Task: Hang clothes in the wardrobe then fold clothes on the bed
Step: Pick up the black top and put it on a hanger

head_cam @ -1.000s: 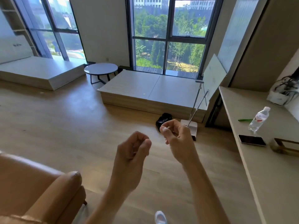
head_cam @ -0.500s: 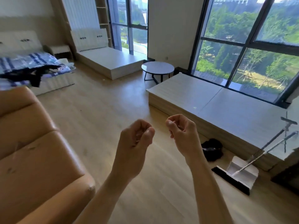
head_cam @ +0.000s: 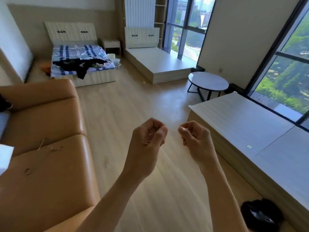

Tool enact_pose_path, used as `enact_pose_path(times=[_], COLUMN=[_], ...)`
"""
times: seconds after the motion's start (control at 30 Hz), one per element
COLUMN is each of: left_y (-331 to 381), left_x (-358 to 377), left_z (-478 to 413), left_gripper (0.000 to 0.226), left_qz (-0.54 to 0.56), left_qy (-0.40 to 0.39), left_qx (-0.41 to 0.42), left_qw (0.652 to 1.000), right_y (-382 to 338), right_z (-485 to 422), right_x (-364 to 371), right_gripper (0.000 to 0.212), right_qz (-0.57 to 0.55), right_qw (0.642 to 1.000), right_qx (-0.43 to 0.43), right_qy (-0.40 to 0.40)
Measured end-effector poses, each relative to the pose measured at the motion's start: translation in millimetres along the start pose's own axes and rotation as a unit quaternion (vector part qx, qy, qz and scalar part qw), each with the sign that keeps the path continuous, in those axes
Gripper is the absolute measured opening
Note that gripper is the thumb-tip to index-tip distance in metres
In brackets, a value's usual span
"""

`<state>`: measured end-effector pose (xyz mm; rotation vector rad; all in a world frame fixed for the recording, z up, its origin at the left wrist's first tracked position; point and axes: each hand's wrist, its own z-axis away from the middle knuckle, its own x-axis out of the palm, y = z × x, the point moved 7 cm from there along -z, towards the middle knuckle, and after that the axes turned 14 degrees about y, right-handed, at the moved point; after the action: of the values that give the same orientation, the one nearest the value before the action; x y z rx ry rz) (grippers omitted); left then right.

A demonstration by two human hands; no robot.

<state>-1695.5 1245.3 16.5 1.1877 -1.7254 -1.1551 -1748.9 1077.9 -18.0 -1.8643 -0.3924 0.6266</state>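
Observation:
My left hand and my right hand are raised side by side over the wooden floor, a small gap between them. Both have curled fingers with the thumb against the forefinger, and neither holds anything. Far off at the upper left stands a bed with a blue checked cover. A heap of dark clothes lies across its foot, one piece hanging over the edge. A tall white slatted cabinet rises at the back wall.
A tan leather sofa fills the left side. A low wooden platform runs along the windows on the right, with a round grey table beyond it. A bare bed base stands at the back. A black object lies on the floor.
The view has swung left from the window and desk to the sofa and the bed. Both hands keep the same raised, curled pose.

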Motion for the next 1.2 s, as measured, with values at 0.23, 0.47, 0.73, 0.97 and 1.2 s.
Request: enact_pose_path(times=[0.23, 0.47, 0.73, 0.97, 1.2], left_y=[-47.6, -125.4, -168.0, -211.4, -253.9], left_x=[3.2, 3.0, -18.2, -82.1, -168.4], left_z=[-145.8, -287.8, -443.0, -547.6, -668.1], left_gripper=[0.020, 0.020, 0.020, 0.022, 0.024], left_qz=[-0.028, -0.058, -0.085, -0.092, -0.112], left_qy=[0.033, 0.101, 0.217, 0.295, 0.333], left_qx=[0.010, -0.003, 0.001, -0.002, 0.011], left_qw=[0.999, 0.993, 0.972, 0.951, 0.936], right_y=[15.8, 50.7, 47.0, 31.6, 19.7], right_z=[-133.4, -269.1, -414.3, -472.6, -518.8], right_x=[100.1, 218.5, 370.2, 514.0, 665.3], right_gripper=[0.009, 0.009, 0.010, 0.007, 0.005], right_qz=[-0.024, -0.062, -0.087, -0.096, -0.084], right_qw=[0.999, 0.992, 0.967, 0.936, 0.919], right_qx=[0.003, 0.007, -0.026, -0.051, -0.069], right_qy=[-0.040, -0.114, -0.237, -0.334, -0.379])
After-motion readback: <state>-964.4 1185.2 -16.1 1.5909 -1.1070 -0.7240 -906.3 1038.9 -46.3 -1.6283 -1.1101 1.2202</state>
